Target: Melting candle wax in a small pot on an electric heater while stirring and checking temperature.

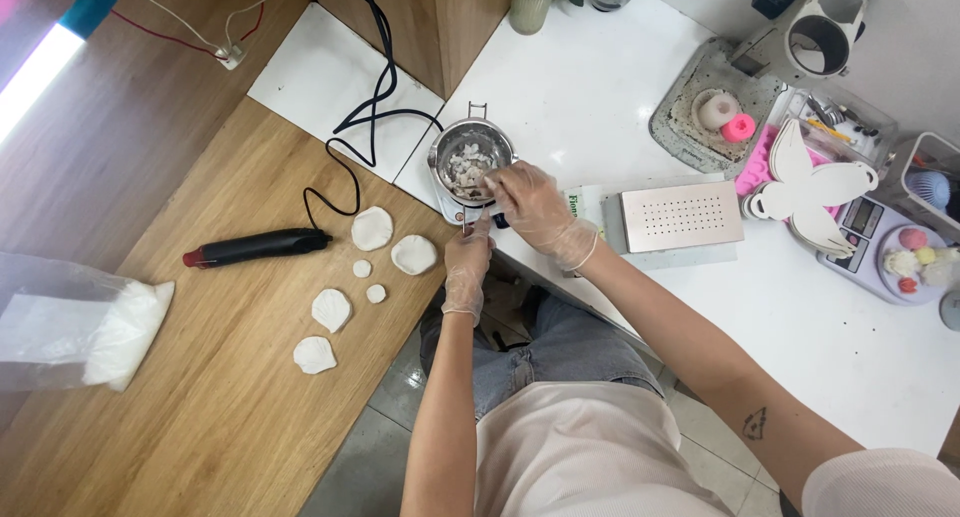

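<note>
Steel pot [470, 162] sat at the white counter's [600, 97] edge; my right hand [530, 205] pinched brittle-looking chunks [466, 167], left hand [468, 267] gripped the handle.

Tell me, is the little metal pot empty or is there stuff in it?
Not empty. The metal pot stands upright with whitish chunks inside, and the right hand reaches over its rim.

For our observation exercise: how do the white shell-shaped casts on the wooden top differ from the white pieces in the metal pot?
The shell-shaped casts lie whole, spread apart and untouched on the wooden top; the white pieces are broken chunks heaped inside the metal pot. The right hand reaches into the pot, the left hand below it. Both look white and chalky.
</note>
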